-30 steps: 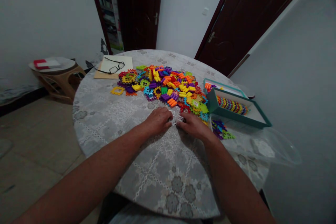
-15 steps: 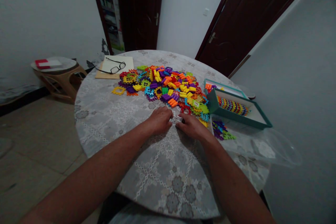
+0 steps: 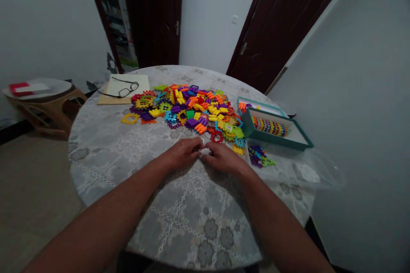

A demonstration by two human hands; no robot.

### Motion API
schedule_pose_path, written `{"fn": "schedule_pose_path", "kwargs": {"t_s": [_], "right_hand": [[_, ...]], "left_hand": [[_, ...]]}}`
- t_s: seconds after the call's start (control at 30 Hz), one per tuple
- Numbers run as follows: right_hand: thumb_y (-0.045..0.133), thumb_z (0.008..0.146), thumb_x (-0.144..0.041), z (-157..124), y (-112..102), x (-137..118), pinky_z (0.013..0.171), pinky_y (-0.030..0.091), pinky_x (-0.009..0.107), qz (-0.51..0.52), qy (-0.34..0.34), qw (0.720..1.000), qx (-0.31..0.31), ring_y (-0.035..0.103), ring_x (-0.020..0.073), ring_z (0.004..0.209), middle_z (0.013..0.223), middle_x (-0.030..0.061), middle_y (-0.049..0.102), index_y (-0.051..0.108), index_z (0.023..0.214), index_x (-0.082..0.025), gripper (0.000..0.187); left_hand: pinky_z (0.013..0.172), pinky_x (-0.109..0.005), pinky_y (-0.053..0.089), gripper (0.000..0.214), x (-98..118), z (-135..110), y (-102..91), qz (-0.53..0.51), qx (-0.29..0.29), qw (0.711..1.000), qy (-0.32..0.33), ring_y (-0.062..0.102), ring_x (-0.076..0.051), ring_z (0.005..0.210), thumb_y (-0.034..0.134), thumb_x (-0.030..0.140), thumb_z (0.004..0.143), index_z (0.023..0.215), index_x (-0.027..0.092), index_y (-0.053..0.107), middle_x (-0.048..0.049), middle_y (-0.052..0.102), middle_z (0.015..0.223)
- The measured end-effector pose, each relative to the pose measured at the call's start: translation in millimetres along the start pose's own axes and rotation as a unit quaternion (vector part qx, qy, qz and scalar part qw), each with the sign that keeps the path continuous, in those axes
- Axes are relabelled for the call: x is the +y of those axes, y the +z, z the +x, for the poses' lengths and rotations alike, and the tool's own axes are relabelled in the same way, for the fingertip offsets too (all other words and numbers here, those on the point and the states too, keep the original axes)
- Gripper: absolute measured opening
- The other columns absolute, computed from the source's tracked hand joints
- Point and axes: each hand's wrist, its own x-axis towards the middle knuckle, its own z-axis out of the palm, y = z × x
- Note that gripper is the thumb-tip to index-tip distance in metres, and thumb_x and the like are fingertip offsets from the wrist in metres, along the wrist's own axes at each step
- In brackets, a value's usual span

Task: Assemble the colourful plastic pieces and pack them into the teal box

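Close together over the table, my left hand (image 3: 185, 152) and my right hand (image 3: 219, 156) both pinch a small white plastic piece (image 3: 205, 152). Fingers of both hands are closed round its ends and hide part of it; its exact shape is too small to make out. Just beyond my fingertips lies a heap of coloured plastic building pieces (image 3: 192, 108), some flat with toothed edges and square holes, others chunky pegs in orange, yellow and purple. A red toothed piece (image 3: 217, 137) is at the near edge of the heap.
On the right stand a teal box (image 3: 275, 137) with rows of coloured pieces and a clear plastic tray (image 3: 282, 170) with purple, blue and green ones. Glasses (image 3: 124, 91) rest on a paper pad (image 3: 142, 82) at the back left. A patterned cloth (image 3: 179, 217) covers the round table.
My hands have come closer together around the white piece, covering more of it. The whole view has shifted, so the table and heap appear further left.
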Motion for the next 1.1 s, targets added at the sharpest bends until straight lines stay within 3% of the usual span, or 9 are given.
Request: {"fn": "schedule_pose_path", "kwargs": {"t_s": [0.17, 0.3, 0.4, 0.53, 0.6, 0.73, 0.83, 0.97, 1.1], "right_hand": [[0.069, 0.095, -0.019, -1, -15, -7, 0.075, 0.043, 0.03, -0.057, -0.02, 0.997, 0.039, 0.065, 0.0214, 0.089, 0.096, 0.0057, 0.074, 0.069, 0.096, -0.021, 0.002], [0.067, 0.099, -0.024, -25, -55, -13, 0.076, 0.042, 0.029, -0.096, 0.005, 0.99, 0.105, 0.064, 0.0196, 0.088, 0.098, 0.0055, 0.073, 0.065, 0.098, -0.021, 0.004], [0.062, 0.102, -0.028, -65, -91, -8, 0.074, 0.041, 0.029, -0.119, 0.064, 0.971, 0.198, 0.062, 0.0182, 0.082, 0.092, 0.0042, 0.071, 0.063, 0.094, -0.022, 0.011], [0.061, 0.101, -0.035, -131, -133, 26, 0.074, 0.042, 0.03, -0.155, 0.193, 0.914, 0.322, 0.064, 0.0205, 0.082, 0.094, 0.0061, 0.073, 0.067, 0.097, -0.022, 0.016], [0.059, 0.101, -0.037, -162, -149, 53, 0.073, 0.042, 0.03, -0.197, 0.27, 0.875, 0.352, 0.066, 0.0222, 0.084, 0.097, 0.0081, 0.075, 0.069, 0.101, -0.021, 0.019], [0.056, 0.101, -0.035, -207, -169, 104, 0.074, 0.041, 0.031, -0.301, 0.406, 0.794, 0.338, 0.069, 0.0254, 0.087, 0.101, 0.0146, 0.077, 0.072, 0.103, -0.017, 0.024], [0.057, 0.1, -0.033, -228, -175, 130, 0.078, 0.043, 0.033, -0.319, 0.463, 0.769, 0.305, 0.07, 0.0272, 0.092, 0.106, 0.0179, 0.078, 0.074, 0.109, -0.014, 0.027], [0.058, 0.096, -0.028, -240, -175, 140, 0.088, 0.048, 0.035, -0.301, 0.456, 0.763, 0.346, 0.07, 0.0278, 0.102, 0.114, 0.0174, 0.077, 0.074, 0.12, -0.013, 0.033], [0.054, 0.094, -0.022, -224, -170, 115, 0.1, 0.051, 0.041, -0.268, 0.347, 0.777, 0.452, 0.069, 0.0291, 0.106, 0.113, 0.0184, 0.076, 0.075, 0.113, -0.012, 0.031]], "left_hand": [[0.081, -0.034, 0.055, 0.022, -2, 2, -4.2, -0.056, 0.029, 0.998, -0.011, 0.069, -0.022, 0.085, 0.056, 0.04, 0.094, 0.104, 0.024, 0.068, -0.0018, 0.076, 0.092], [0.09, -0.041, 0.058, 0.029, -13, 6, -7.0, 0.034, 0.137, 0.99, -0.013, 0.073, -0.028, 0.093, 0.054, 0.042, 0.092, 0.108, 0.024, 0.07, -0.0063, 0.077, 0.102], [0.095, -0.046, 0.058, 0.03, -22, 8, -8.6, 0.096, 0.166, 0.981, -0.024, 0.072, -0.03, 0.1, 0.053, 0.042, 0.093, 0.112, 0.025, 0.069, -0.0085, 0.077, 0.113], [0.105, -0.05, 0.055, 0.028, -28, 10, -7.2, 0.139, 0.154, 0.978, -0.029, 0.069, -0.03, 0.115, 0.05, 0.043, 0.097, 0.117, 0.029, 0.064, -0.0041, 0.074, 0.123], [0.109, -0.05, 0.054, 0.026, -30, 11, -5.2, 0.151, 0.146, 0.977, -0.024, 0.068, -0.029, 0.118, 0.049, 0.045, 0.097, 0.116, 0.032, 0.062, -0.0012, 0.073, 0.121], [0.109, -0.051, 0.054, 0.028, -34, 15, -2.5, 0.158, 0.15, 0.976, -0.026, 0.068, -0.032, 0.117, 0.05, 0.048, 0.095, 0.114, 0.032, 0.062, -0.003, 0.075, 0.118], [0.109, -0.053, 0.055, 0.028, -37, 15, -2.1, 0.166, 0.148, 0.975, -0.03, 0.068, -0.032, 0.118, 0.049, 0.05, 0.096, 0.117, 0.034, 0.06, -0.0027, 0.075, 0.119], [0.107, -0.053, 0.056, 0.029, -40, 15, -1.3, 0.172, 0.142, 0.974, -0.033, 0.069, -0.032, 0.118, 0.051, 0.052, 0.095, 0.117, 0.036, 0.06, -0.001, 0.075, 0.12], [0.108, -0.054, 0.055, 0.033, -44, 16, -0.1, 0.18, 0.134, 0.974, -0.026, 0.068, -0.034, 0.119, 0.052, 0.051, 0.096, 0.121, 0.033, 0.061, -0.0056, 0.074, 0.124]]}}
